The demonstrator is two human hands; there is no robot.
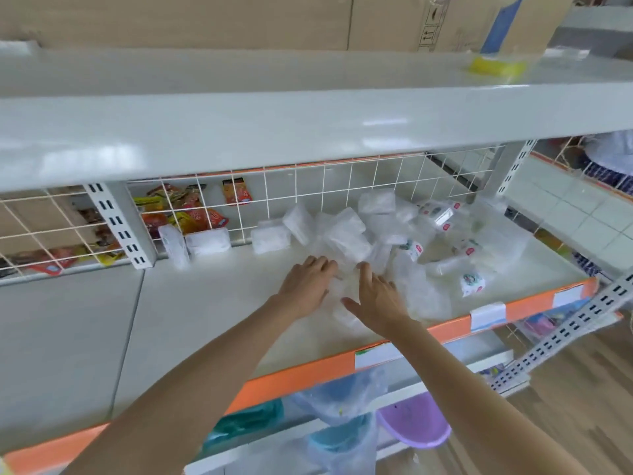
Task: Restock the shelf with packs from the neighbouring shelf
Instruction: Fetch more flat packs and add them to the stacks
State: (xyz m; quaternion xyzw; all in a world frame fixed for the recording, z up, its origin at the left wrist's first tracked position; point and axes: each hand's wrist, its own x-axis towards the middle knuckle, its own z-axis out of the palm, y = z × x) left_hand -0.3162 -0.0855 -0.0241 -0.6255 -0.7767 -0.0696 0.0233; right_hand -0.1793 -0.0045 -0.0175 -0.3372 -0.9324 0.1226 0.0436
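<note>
Several clear plastic packs point(346, 234) with white contents lie heaped on the white shelf point(212, 303), at its middle and right. Some on the right carry small red and green labels point(471, 282). My left hand point(308, 282) and my right hand point(380, 296) reach side by side into the front of the heap. Between them lies one clear pack point(342, 296), touched by both hands from either side. The fingers of both hands are nearly straight, and my right thumb is spread out. Two more packs point(207, 241) stand at the back left of the shelf.
A wire grid point(342, 186) closes the shelf's back; orange and yellow snack bags point(191, 214) lie behind it. A wide white shelf point(308, 125) overhangs above, with cardboard boxes on top. The neighbouring shelf point(61, 337) is on the left. Below hang bagged plastic wares point(342, 423) and a purple bowl point(414, 426).
</note>
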